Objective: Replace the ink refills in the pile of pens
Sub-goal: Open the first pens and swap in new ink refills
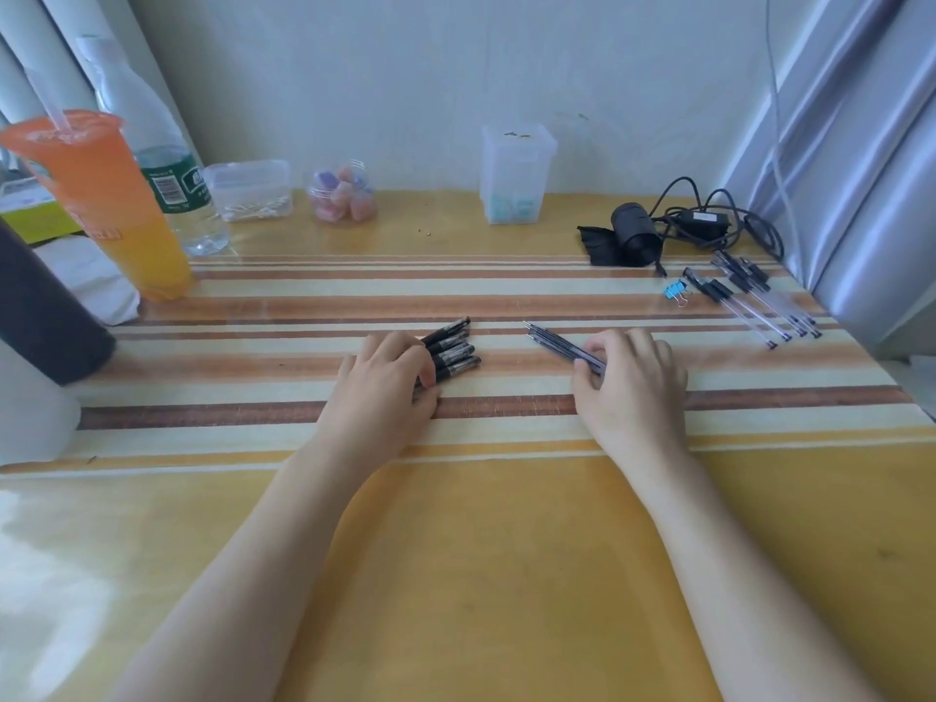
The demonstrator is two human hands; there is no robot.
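Note:
Several black pens (pixel 452 349) lie side by side at the middle of the striped table, tips pointing up and right. My left hand (pixel 387 387) rests palm down on their near ends, fingers curled over them. A bundle of thin dark ink refills (pixel 562 347) lies to the right, metal tips pointing up and left. My right hand (pixel 630 385) lies over the bundle's near end, thumb and fingers closed around it. Several clear pens with black caps (pixel 749 301) lie in a row at the far right.
An orange drink cup with a straw (pixel 109 205) and a water bottle (pixel 167 164) stand at the back left. Along the wall are clear plastic boxes (pixel 514 174) and a jar of erasers (pixel 344 195). A black device with cables (pixel 658 230) and a blue binder clip (pixel 676 291) lie back right.

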